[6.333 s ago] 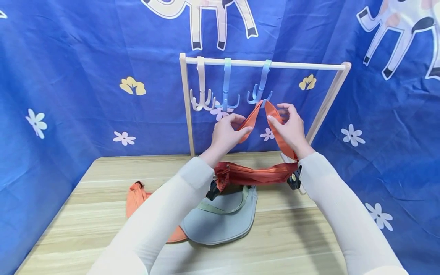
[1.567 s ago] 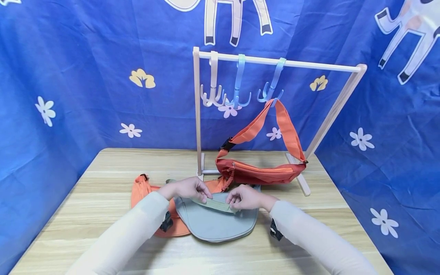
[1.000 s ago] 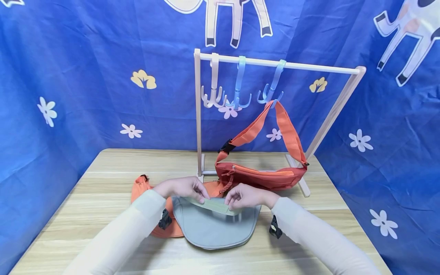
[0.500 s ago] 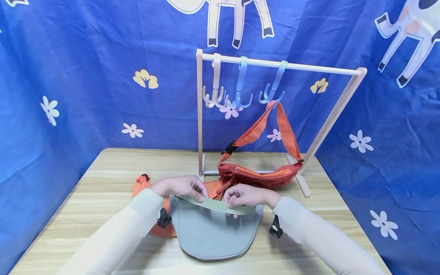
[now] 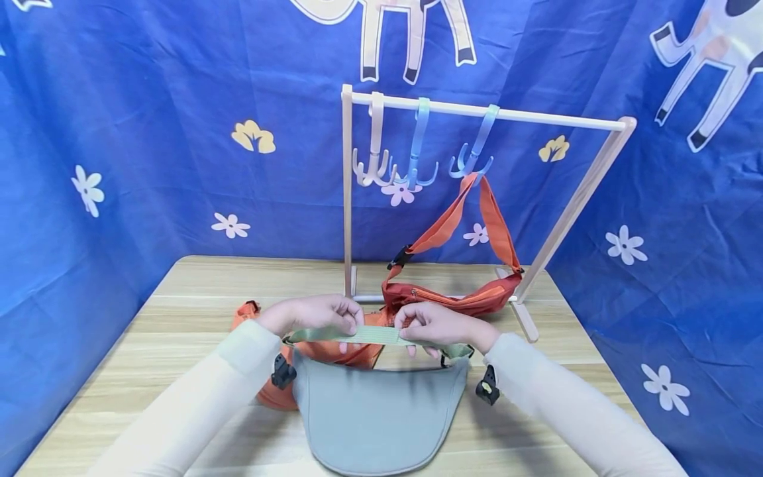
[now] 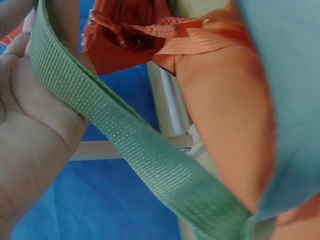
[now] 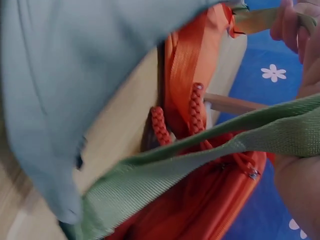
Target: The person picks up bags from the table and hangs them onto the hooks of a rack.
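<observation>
A grey-blue shoulder bag [image 5: 381, 417] hangs below my hands near the table's front. Its green webbing strap [image 5: 375, 334] is stretched between them. My left hand [image 5: 318, 315] pinches the strap left of its middle; my right hand [image 5: 438, 324] pinches it a short way to the right. In the left wrist view the strap [image 6: 150, 160] runs from the fingers down to the bag's corner. In the right wrist view the strap [image 7: 145, 180] slopes to the bag's other end. Behind lies an orange bag [image 5: 334, 351], partly covered by the grey-blue bag and my left arm.
A rack [image 5: 441, 108] at the back carries a white hook [image 5: 375, 146], a blue hook [image 5: 415, 149] and another blue hook [image 5: 473, 146]. From the rightmost hook hangs a red waist bag [image 5: 453, 298] by its orange strap. Everything stands on a wooden table [image 5: 197, 318].
Earlier, both hands were at the red bag's strap on the hook. They then came down to the green strap; the grey-blue bag has since risen and come nearer. The red bag has turned slightly.
</observation>
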Motion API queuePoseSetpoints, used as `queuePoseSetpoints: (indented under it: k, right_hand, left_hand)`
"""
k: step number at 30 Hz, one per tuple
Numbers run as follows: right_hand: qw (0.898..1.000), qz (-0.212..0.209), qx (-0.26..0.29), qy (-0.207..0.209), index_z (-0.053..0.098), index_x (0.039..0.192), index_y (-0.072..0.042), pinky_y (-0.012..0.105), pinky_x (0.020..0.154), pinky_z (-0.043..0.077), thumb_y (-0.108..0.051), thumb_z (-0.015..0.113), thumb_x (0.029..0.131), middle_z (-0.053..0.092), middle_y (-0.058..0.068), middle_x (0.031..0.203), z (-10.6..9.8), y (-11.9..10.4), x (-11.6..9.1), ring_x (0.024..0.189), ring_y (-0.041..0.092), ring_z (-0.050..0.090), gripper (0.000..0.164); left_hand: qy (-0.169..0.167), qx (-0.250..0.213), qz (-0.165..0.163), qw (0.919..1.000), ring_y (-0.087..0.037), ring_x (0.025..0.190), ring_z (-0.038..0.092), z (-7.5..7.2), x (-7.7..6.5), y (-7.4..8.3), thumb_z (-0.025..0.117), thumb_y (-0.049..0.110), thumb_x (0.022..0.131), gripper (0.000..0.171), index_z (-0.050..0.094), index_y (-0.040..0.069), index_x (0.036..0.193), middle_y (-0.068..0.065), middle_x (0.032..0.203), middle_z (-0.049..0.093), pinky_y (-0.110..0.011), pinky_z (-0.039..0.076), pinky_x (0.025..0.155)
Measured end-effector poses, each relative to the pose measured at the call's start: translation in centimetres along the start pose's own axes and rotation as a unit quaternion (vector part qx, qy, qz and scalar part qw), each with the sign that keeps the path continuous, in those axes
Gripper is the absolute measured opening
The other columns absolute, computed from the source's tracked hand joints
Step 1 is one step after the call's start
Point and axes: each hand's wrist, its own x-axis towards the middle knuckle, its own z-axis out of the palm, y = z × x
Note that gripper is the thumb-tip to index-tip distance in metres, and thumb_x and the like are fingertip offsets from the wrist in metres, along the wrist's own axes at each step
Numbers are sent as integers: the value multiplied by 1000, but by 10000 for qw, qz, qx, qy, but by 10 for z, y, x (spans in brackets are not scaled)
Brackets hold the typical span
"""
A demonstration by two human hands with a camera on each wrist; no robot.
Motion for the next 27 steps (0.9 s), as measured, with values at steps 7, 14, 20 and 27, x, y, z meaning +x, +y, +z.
queuePoseSetpoints:
  k: [7,14,20,27]
  right_hand:
    - [9987,-218,-287,371,54,102,-2,26,37,40,-8,52,98,65,14,71,-9,-10,-5,37,14,44,8]
    - [9919,-377,-403,1141,58,102,-4,27,37,35,-16,58,96,65,18,72,-18,-22,-9,39,17,40,13]
    - [9754,-565,-790,1979,64,99,-4,24,41,34,-16,66,91,65,7,66,-24,-34,-10,43,13,46,14]
    - [9468,-849,-1459,2739,68,92,-9,25,52,40,-19,71,88,64,5,67,-31,-50,-15,60,19,58,11]
  left_hand:
    - [405,-449,140,9981,-12,50,47,5,2,16,46,0,88,7,52,1,85,-11,74,60,-26,43,58]
    - [1251,-276,352,9911,-12,50,46,5,3,35,44,1,86,8,52,1,87,-9,64,57,-22,34,46]
    - [1579,73,540,9859,-10,43,38,1,5,51,52,7,92,11,55,1,83,-12,61,55,-22,31,43]
    - [1992,739,568,9755,-10,42,40,-5,5,71,64,16,92,15,60,4,84,-12,64,60,-24,34,43]
